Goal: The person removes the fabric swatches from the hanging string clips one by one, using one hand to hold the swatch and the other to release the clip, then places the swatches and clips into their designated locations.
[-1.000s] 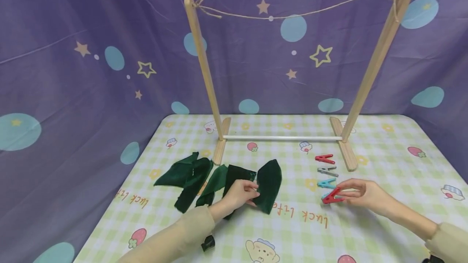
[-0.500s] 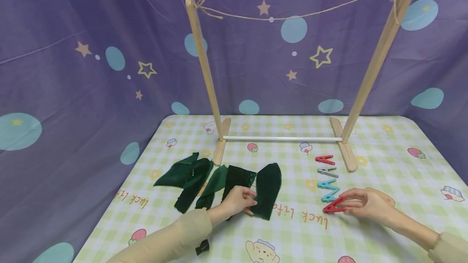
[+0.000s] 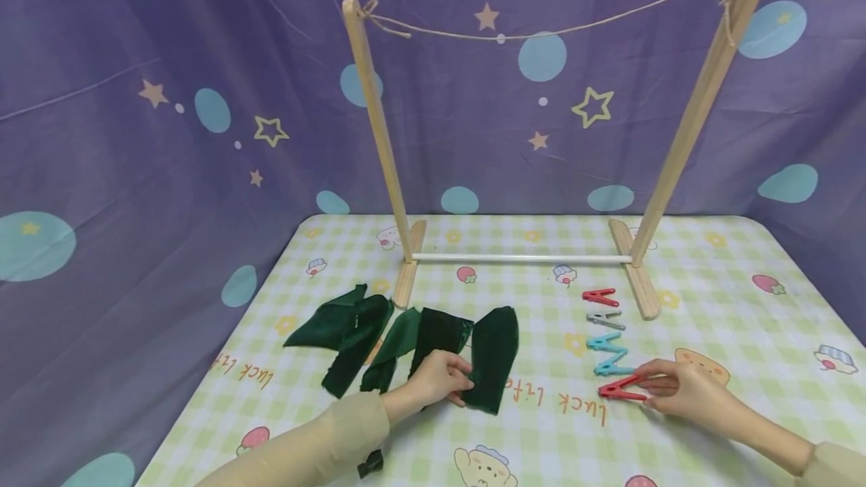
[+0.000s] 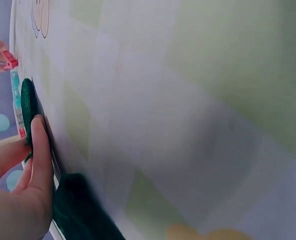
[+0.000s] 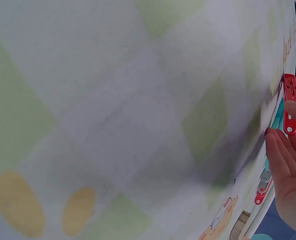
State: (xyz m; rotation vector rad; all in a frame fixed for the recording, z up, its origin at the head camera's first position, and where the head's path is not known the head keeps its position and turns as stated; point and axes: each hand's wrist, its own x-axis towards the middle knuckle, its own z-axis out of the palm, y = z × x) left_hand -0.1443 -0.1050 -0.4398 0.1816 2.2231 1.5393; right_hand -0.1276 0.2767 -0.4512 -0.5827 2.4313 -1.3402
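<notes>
My left hand [image 3: 440,378] pinches the left edge of the rightmost dark green cloth piece [image 3: 495,359], which lies close over the table. In the left wrist view, thumb and fingers meet at that cloth's [image 4: 28,102] edge. Under and beside this hand are more green cloth pieces [image 3: 440,329]. At the front of a clothespin row, my right hand [image 3: 686,393] holds a red clothespin [image 3: 619,388] by its handle ends. The right wrist view has the thumb against the red clothespin [image 5: 290,92]. Just behind it lie two blue clothespins [image 3: 609,368], a grey one [image 3: 605,318] and another red one [image 3: 601,297].
A wooden frame [image 3: 380,141] stands at the back, with a sagging twine line [image 3: 501,37] tied between its posts and a white rod [image 3: 521,258] low down. More green cloths [image 3: 331,322] lie left. A small dark bow-like piece [image 3: 370,463] sits near the left sleeve.
My right hand has drawn the red clothespin toward the front, uncovering the second blue one. My left hand and its cloth have shifted slightly toward the front; the small dark piece has slid left.
</notes>
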